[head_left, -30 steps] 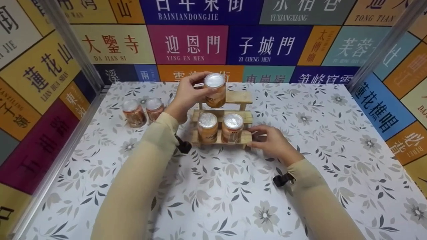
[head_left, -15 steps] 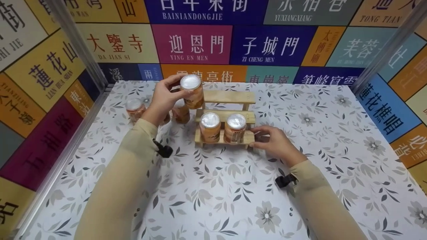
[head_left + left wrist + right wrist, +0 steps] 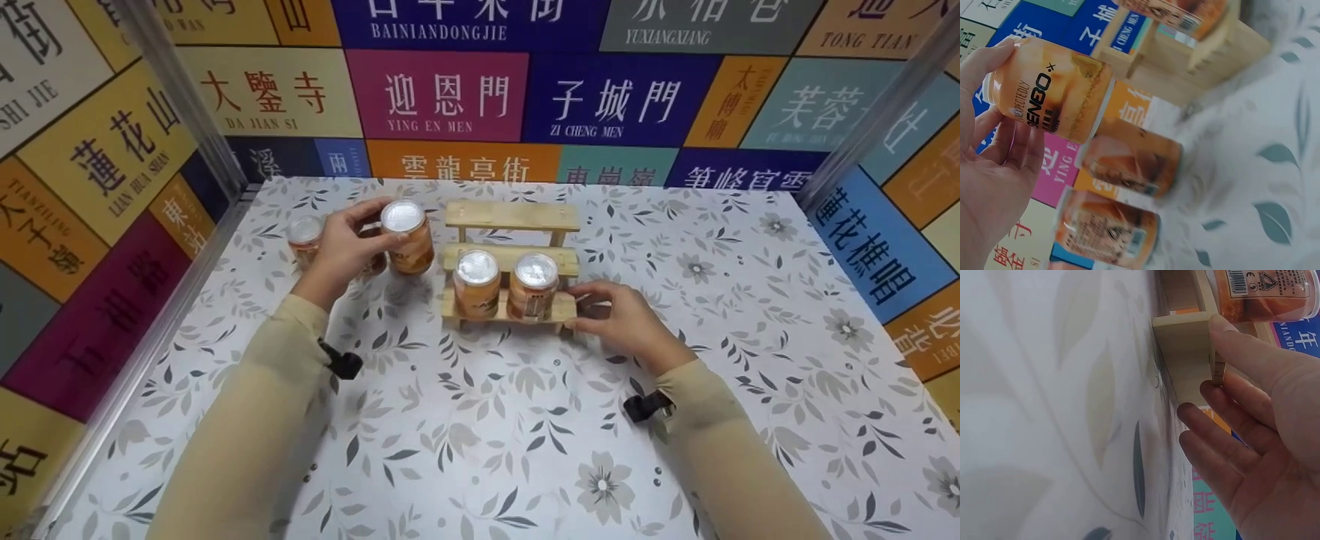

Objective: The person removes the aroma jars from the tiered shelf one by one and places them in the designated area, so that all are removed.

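My left hand [image 3: 337, 247] holds an orange drink can [image 3: 412, 251] with a silvery top, thumb on one side and fingers on the other. It is left of a small three-step wooden stand [image 3: 512, 216]. In the left wrist view, dark lettering shows on the held can [image 3: 1050, 93], and two similar cans [image 3: 1131, 160] stand beyond it. On the stand's lowest step are two more cans, a left one [image 3: 478, 292] and a right one [image 3: 531, 294]. My right hand [image 3: 630, 322] pinches the right end of that step [image 3: 1217, 363] between thumb and fingers.
Left of the stand, another can [image 3: 304, 244] stands on the table, partly behind my left hand; one beside it is mostly hidden. The patterned white tabletop [image 3: 465, 450] meets walls [image 3: 435, 94] of coloured signs at the back and sides.
My left hand has carried the can from above the stand's top step to the left and down beside the other cans. The right hand stays at the stand's end.
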Demonstrator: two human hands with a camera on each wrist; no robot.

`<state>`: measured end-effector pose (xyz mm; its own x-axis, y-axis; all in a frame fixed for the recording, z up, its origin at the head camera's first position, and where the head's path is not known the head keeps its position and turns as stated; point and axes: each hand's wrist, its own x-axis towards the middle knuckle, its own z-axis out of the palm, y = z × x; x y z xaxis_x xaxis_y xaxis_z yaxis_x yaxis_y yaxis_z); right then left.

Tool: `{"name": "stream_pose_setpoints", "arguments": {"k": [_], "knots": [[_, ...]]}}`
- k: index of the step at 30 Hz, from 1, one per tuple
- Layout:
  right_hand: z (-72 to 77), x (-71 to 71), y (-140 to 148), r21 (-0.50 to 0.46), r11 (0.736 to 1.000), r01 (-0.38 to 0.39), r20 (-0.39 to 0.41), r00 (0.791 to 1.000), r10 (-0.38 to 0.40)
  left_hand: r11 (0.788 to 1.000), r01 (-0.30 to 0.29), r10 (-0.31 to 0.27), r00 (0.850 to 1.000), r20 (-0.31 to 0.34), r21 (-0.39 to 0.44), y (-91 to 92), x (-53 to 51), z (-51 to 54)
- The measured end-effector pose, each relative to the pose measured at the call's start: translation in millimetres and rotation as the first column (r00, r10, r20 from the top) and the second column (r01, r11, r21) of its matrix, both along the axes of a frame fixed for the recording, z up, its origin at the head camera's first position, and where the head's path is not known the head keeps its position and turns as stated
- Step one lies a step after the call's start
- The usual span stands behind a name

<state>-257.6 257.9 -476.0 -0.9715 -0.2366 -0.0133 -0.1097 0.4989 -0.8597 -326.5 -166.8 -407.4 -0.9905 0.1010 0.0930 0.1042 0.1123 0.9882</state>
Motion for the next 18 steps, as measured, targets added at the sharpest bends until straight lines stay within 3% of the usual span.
{"name": "stream_pose_setpoints", "arguments": {"k": [7,18], "knots": [[0.3,1.2,2,0.001,1.0,-0.004,-0.009,1.0,0.004,0.996,0.02,-0.02,1.0,0.008,-0.09,-6.7,7.3,-16.6],[-0.8,1.1,0,-0.007,1.0,-0.016,-0.056,0.998,0.016,0.987,0.089,-0.086,0.996,0.023,-0.137,-12.8,11.9,-40.7]]}}
